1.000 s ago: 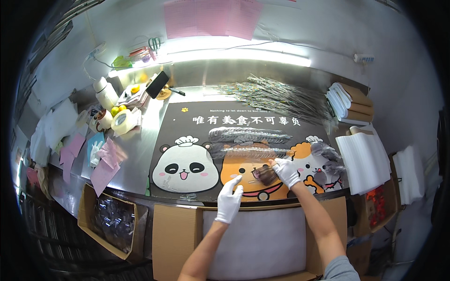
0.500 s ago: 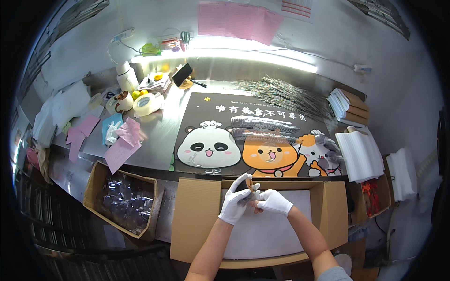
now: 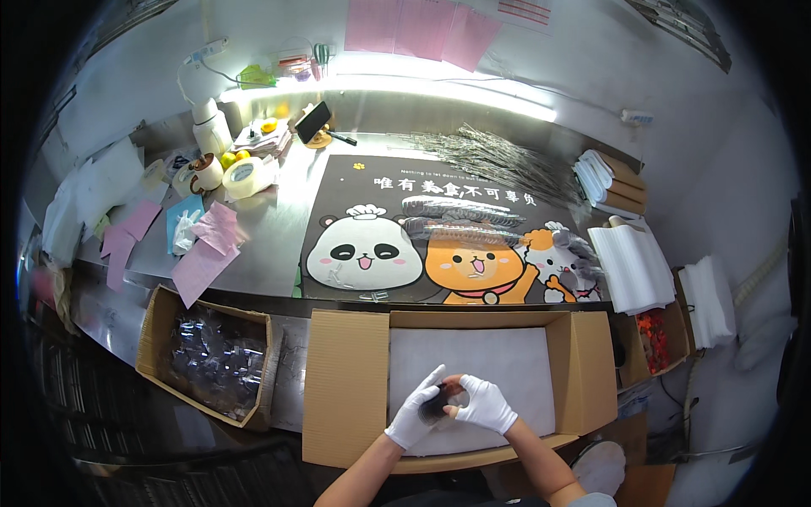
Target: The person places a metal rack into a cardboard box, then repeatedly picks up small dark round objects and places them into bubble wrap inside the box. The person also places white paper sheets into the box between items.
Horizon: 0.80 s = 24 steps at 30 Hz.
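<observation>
My left hand (image 3: 412, 416), in a white glove, holds a small dark object with fine ridges (image 3: 433, 405); its exact kind cannot be made out. My right hand (image 3: 485, 407) wears a white glove with bare thumb and fingertips, and its fingers curl round the object's right side. Both hands are over the open cardboard box (image 3: 348, 389), whose inside shows a flat white sheet (image 3: 473, 351). Beyond the box, several long clear-and-dark ridged strips (image 3: 465, 226) lie on a dark mat (image 3: 338, 190) printed with cartoon animals.
At left stands a carton (image 3: 263, 359) of shiny clear plastic pieces. A bundle of thin wires (image 3: 507, 160) lies at the mat's back. White foam sheets (image 3: 629, 269) stack at right, beside a small box with red pieces (image 3: 652, 338). Tape rolls (image 3: 251, 176) and pink papers (image 3: 198, 272) sit at left.
Both hands have come down and nearer to me, from the box's far edge to over the white sheet, still holding the dark object. The whole view has shifted slightly.
</observation>
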Each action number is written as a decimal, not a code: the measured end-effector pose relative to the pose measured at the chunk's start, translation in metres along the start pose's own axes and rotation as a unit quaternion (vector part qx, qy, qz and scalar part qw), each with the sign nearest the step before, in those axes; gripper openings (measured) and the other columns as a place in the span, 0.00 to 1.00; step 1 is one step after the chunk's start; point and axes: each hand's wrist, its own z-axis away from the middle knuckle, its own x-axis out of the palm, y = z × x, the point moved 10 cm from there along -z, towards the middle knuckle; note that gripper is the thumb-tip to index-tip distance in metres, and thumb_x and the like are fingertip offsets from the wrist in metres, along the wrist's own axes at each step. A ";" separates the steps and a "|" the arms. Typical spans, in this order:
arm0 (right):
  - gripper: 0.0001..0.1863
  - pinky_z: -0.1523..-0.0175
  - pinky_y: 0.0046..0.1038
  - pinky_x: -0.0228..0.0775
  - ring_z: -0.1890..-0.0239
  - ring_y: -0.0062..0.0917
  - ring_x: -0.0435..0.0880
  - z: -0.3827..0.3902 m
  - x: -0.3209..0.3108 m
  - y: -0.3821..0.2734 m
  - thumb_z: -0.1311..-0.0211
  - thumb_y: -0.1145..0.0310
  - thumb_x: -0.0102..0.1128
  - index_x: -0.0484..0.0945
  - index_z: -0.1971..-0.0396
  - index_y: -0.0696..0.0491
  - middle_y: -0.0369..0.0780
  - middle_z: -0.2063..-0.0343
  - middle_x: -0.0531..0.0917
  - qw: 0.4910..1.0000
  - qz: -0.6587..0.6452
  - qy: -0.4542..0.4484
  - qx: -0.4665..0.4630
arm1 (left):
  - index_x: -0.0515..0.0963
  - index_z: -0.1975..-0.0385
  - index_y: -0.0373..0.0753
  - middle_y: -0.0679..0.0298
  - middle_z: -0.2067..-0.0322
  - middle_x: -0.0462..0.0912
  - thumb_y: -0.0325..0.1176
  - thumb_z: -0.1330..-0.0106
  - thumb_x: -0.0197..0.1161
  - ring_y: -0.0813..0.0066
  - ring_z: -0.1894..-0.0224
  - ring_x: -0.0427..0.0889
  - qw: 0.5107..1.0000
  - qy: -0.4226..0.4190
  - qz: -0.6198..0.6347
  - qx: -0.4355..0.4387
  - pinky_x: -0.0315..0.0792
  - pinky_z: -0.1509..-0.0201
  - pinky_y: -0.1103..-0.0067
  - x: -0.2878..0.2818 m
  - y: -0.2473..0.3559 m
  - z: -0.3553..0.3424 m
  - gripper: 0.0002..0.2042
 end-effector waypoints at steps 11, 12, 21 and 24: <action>0.33 0.46 0.42 0.79 0.53 0.45 0.86 -0.113 0.006 0.047 0.48 0.50 0.71 0.77 0.41 0.44 0.49 0.55 0.85 0.969 0.228 0.071 0.059 | 0.71 0.38 0.44 0.59 0.45 0.75 0.31 0.28 0.57 0.49 0.41 0.76 0.976 0.041 0.171 -0.128 0.74 0.34 0.55 -0.023 -0.057 -0.003 0.19; 0.33 0.46 0.42 0.79 0.54 0.45 0.86 -0.113 0.005 0.048 0.48 0.49 0.71 0.77 0.41 0.43 0.49 0.54 0.85 0.961 0.264 0.070 0.054 | 0.71 0.38 0.44 0.60 0.46 0.75 0.30 0.28 0.56 0.49 0.42 0.76 0.976 0.030 0.177 -0.124 0.74 0.34 0.55 -0.022 -0.057 -0.004 0.19; 0.36 0.42 0.39 0.77 0.45 0.39 0.83 -0.035 -0.136 0.145 0.51 0.55 0.75 0.76 0.38 0.44 0.44 0.39 0.79 0.899 0.381 0.123 0.178 | 0.72 0.38 0.45 0.57 0.48 0.78 0.29 0.29 0.59 0.46 0.42 0.77 0.972 0.053 0.209 -0.097 0.76 0.36 0.55 -0.029 -0.055 -0.014 0.20; 0.35 0.41 0.38 0.76 0.45 0.39 0.83 -0.022 -0.126 0.108 0.49 0.55 0.74 0.77 0.39 0.46 0.46 0.41 0.80 0.853 0.463 0.100 0.218 | 0.70 0.35 0.46 0.59 0.47 0.78 0.30 0.27 0.58 0.51 0.42 0.78 0.982 0.062 0.160 -0.079 0.77 0.37 0.58 -0.024 -0.053 -0.024 0.21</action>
